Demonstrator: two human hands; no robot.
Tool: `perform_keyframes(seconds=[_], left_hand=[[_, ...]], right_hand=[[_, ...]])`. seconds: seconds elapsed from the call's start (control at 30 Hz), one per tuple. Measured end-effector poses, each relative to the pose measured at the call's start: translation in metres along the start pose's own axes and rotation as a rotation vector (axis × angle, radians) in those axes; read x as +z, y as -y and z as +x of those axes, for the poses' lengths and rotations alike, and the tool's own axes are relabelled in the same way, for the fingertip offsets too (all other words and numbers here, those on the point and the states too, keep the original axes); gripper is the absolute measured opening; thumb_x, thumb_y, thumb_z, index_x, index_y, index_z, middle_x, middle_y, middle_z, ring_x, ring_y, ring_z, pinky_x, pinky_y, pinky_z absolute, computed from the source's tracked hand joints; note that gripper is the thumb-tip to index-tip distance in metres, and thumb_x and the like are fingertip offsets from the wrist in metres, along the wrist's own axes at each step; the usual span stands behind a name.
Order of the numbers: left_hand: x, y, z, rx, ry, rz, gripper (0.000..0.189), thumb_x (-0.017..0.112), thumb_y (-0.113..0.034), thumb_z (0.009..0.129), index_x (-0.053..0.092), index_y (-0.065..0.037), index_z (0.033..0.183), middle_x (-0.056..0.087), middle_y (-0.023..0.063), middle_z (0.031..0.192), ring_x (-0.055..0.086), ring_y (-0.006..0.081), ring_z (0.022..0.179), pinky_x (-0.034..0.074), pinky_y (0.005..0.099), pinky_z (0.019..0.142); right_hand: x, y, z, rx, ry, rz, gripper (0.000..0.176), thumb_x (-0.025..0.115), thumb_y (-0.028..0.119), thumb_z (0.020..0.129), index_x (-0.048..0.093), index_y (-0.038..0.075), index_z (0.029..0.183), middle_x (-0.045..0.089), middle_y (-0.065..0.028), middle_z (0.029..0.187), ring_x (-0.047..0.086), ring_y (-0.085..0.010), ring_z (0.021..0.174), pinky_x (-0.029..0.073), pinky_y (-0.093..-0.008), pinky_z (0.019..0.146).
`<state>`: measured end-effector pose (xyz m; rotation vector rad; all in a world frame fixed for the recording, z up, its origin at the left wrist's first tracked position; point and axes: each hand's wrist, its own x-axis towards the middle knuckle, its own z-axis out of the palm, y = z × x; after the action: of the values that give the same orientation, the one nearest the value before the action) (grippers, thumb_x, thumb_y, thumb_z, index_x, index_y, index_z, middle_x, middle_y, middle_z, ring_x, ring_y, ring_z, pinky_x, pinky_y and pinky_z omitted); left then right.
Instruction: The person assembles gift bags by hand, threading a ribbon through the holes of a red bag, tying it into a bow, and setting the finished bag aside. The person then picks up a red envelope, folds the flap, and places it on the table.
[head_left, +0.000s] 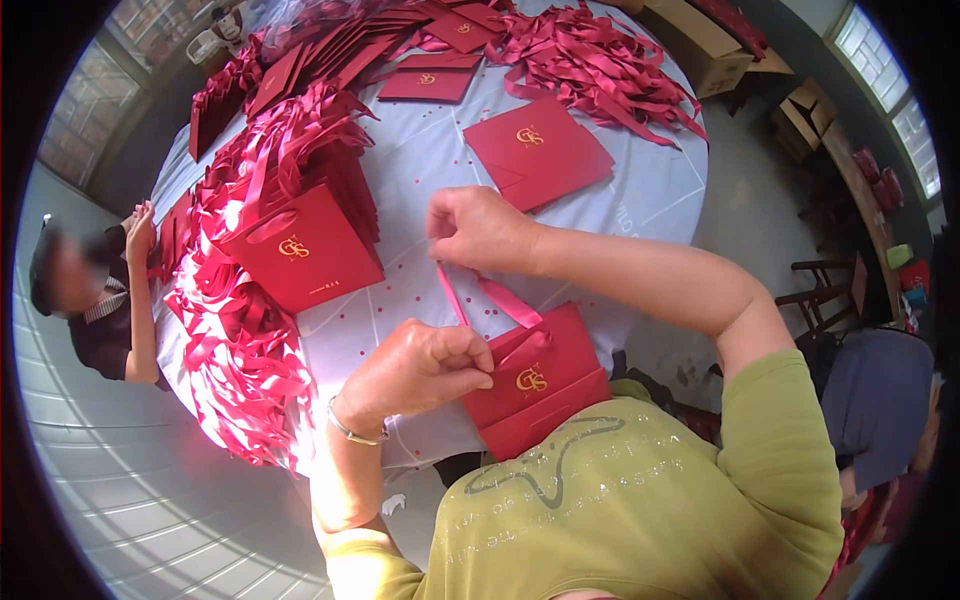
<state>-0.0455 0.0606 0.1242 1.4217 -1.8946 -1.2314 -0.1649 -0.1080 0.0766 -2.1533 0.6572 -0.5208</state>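
Observation:
A flat red paper bag [533, 379] with a gold emblem lies at the table's near edge, against my body. My left hand [425, 368] is closed at the bag's upper left corner, thumb and fingers pinching there. Above the bag, my right hand [480, 230] pinches the end of a pink ribbon [455, 296], which runs down toward the bag's top edge. Another stretch of ribbon [510, 302] loops above the bag's opening. Exactly where the ribbon passes through the bag is hard to make out.
Finished-looking red bags [310, 250] with ribbons stand stacked on the left. Ribbons [595, 75] lie heaped at the back right, near flat red bags [538, 152]. Red dots are scattered over the white tablecloth [400, 300]. Another person [100, 310] is at the left edge.

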Motion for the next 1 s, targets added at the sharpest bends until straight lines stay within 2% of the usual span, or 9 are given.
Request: perform_keyframes(seconds=[0.23,0.33,0.4,0.5,0.6,0.67,0.73,0.83,1.0], left_hand=[[-0.001,0.001,0.001,-0.057,0.03,-0.061,0.014,0.078,-0.008,0.079,0.066,-0.005,0.085,0.062,0.0051,0.063,0.053,0.0127,0.054,0.046,0.0276,0.055],[-0.004,0.004,0.0,-0.03,0.033,-0.041,0.018,0.077,-0.008,0.08,0.062,-0.004,0.09,0.06,0.0056,0.061,0.054,0.0137,0.052,0.044,0.0294,0.052],[-0.008,-0.001,0.001,-0.232,0.049,-0.084,0.025,0.076,-0.008,0.081,0.057,-0.003,0.096,0.06,0.0071,0.061,0.054,0.0149,0.05,0.042,0.0318,0.048],[-0.006,0.009,0.003,-0.175,0.07,-0.04,0.029,0.075,-0.005,0.085,0.052,-0.003,0.101,0.06,0.0037,0.062,0.055,0.0085,0.048,0.041,0.0255,0.042],[-0.005,0.002,0.004,-0.284,0.061,-0.126,0.026,0.073,-0.009,0.085,0.054,-0.001,0.1,0.064,0.0078,0.064,0.055,0.0132,0.046,0.041,0.0311,0.045],[-0.004,0.001,0.004,-0.293,0.064,-0.146,0.024,0.072,-0.01,0.086,0.055,-0.001,0.1,0.064,0.0071,0.064,0.056,0.0127,0.046,0.041,0.0304,0.045],[-0.004,0.001,0.004,-0.291,0.044,-0.161,0.02,0.068,-0.009,0.089,0.056,0.0,0.101,0.065,0.006,0.066,0.058,0.0127,0.046,0.043,0.0291,0.045],[-0.006,0.012,0.004,-0.269,0.079,-0.191,0.016,0.067,-0.007,0.09,0.057,0.001,0.1,0.066,0.006,0.069,0.057,0.0112,0.048,0.043,0.0276,0.045],[0.001,0.002,0.0,-0.256,0.013,-0.297,0.012,0.067,-0.004,0.09,0.06,0.001,0.098,0.066,0.0035,0.072,0.056,0.0069,0.054,0.044,0.0246,0.046]], right_hand=[[-0.007,0.008,-0.005,-0.036,-0.071,-0.043,0.021,0.074,0.018,0.081,0.066,0.001,0.09,0.07,-0.0177,0.084,0.071,-0.0287,0.081,0.055,-0.0376,0.074],[-0.02,0.004,-0.016,-0.042,-0.173,0.022,0.023,0.07,0.023,0.088,0.068,0.001,0.094,0.069,-0.0128,0.08,0.067,-0.0184,0.071,0.052,-0.0328,0.065],[-0.038,0.007,-0.031,-0.002,-0.167,-0.025,0.031,0.069,0.032,0.086,0.069,0.001,0.091,0.071,-0.017,0.084,0.069,-0.0319,0.078,0.052,-0.0412,0.072],[-0.05,0.008,-0.048,0.088,-0.009,-0.037,0.031,0.07,0.031,0.084,0.07,0.0,0.083,0.069,-0.0183,0.075,0.068,-0.0313,0.07,0.052,-0.0396,0.067],[-0.054,0.02,-0.054,0.196,0.167,-0.12,0.034,0.072,0.033,0.082,0.071,-0.001,0.079,0.067,-0.021,0.071,0.068,-0.032,0.069,0.052,-0.0402,0.066],[-0.055,0.028,-0.057,0.142,0.261,-0.291,0.028,0.072,0.023,0.085,0.068,-0.004,0.081,0.067,-0.0132,0.069,0.064,-0.017,0.063,0.051,-0.0341,0.06],[-0.057,0.026,-0.065,0.081,0.171,-0.3,0.028,0.072,0.024,0.084,0.068,-0.004,0.083,0.067,-0.0124,0.068,0.065,-0.0165,0.063,0.051,-0.0337,0.059],[-0.074,0.033,-0.078,0.332,0.272,-0.087,0.027,0.072,0.024,0.085,0.07,-0.002,0.082,0.068,-0.0111,0.069,0.064,-0.0147,0.064,0.05,-0.0312,0.06],[-0.073,0.014,-0.083,0.285,0.469,-0.032,0.027,0.073,0.025,0.087,0.072,-0.001,0.081,0.066,-0.0059,0.066,0.059,-0.0089,0.064,0.047,-0.0276,0.06]])
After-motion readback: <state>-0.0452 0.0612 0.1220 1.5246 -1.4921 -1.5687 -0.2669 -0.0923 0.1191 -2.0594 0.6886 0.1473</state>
